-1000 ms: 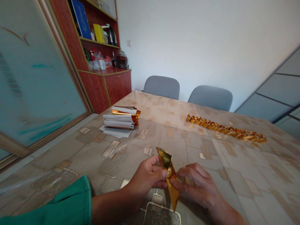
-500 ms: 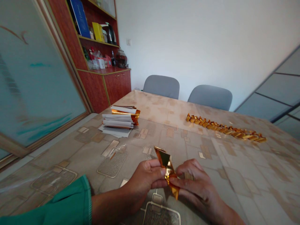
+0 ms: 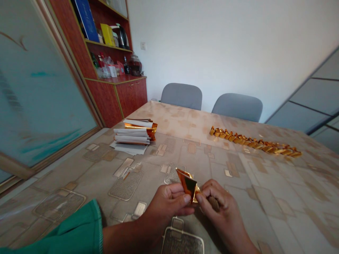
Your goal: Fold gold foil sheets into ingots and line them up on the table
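Note:
A folded piece of gold foil paper (image 3: 188, 183) stands up between my two hands just above the patterned table (image 3: 201, 151). My left hand (image 3: 165, 204) pinches its lower edge from the left with thumb and fingers closed. From the right, my right hand (image 3: 221, 208) pinches the same spot, fingers curled. Only the foil's upper end shows; its lower part is hidden by my fingers. A green sleeve (image 3: 58, 229) covers my left forearm.
A stack of white and gold sheets (image 3: 135, 135) lies at the table's left. A row of several folded gold pieces (image 3: 254, 144) runs across the far right. Two grey chairs (image 3: 182, 95) stand behind the table, a red cabinet (image 3: 116, 91) at the left wall.
The foil's long lower tip, hanging below my fingers a second ago, has been folded up out of sight. Both hands have drawn closer together, and the view has shifted slightly.

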Demonstrator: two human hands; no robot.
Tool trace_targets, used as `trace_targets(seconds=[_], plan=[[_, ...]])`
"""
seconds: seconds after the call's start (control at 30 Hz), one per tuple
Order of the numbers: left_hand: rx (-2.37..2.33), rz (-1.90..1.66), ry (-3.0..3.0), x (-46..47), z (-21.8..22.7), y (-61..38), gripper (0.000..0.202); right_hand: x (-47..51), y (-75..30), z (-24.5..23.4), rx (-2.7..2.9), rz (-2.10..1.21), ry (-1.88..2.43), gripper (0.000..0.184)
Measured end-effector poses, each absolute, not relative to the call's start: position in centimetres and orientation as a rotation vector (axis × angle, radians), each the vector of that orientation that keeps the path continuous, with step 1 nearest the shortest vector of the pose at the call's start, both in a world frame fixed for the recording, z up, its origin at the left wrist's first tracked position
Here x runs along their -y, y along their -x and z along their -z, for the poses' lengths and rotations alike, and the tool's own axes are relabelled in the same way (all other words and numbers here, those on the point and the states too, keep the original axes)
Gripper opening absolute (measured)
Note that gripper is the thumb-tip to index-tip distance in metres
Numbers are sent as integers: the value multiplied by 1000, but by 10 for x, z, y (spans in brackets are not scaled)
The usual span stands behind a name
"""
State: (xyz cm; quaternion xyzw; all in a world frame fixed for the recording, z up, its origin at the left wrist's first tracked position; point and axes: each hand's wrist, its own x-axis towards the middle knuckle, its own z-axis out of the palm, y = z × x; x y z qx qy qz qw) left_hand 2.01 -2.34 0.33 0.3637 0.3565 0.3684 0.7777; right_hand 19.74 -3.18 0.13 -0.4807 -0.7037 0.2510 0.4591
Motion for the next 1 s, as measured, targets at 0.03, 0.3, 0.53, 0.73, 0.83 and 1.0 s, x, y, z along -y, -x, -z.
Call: trace_targets(seconds=[0.03,0.3,0.53,0.73,0.83,1.0], plan=[[-769,-794,-803,23,-3,-20,34,32,-198,-2,1745,-597,1187,28],[-778,-757,-885,24,-4,-20,33,37,-202,-17,1993,-519,1202,31],[-791,-730,-911,23,-4,-20,38,36,-200,-17,2043,-453,1140,27],[-828,-752,-827,23,-6,-20,41,39,-196,-16,1919,-661,1170,21],[-818,-756,-791,23,-5,-20,42,39,-193,-16,1875,-665,1209,19],[-820,-718,-794,22,-5,-21,43,38,-194,-14,1915,-643,1271,22]])
